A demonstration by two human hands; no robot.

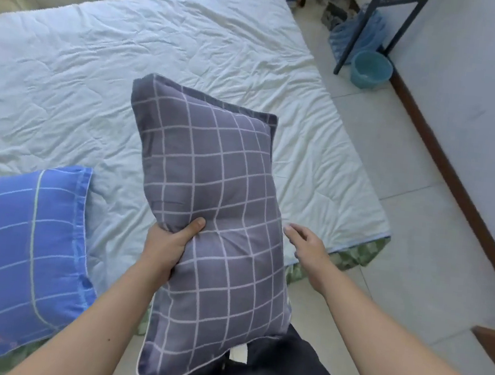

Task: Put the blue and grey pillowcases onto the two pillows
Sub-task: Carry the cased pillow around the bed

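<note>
A person's left hand (170, 242) grips the grey pillow (211, 202) at its left edge, thumb dug into the checked cover, holding it up over the bed (131, 62). The right hand (310, 246) hovers just off the pillow's right edge, fingers loosely spread and holding nothing. The blue pillow (23, 243), already cased, lies on the bed left of the gripping fingers. Both cases appear to be on; what seems left is laying the grey one down. A pale, wrinkled quilt covers the bed; beyond, a tiled floor (418, 236) and a teal bucket (371, 69).
</note>
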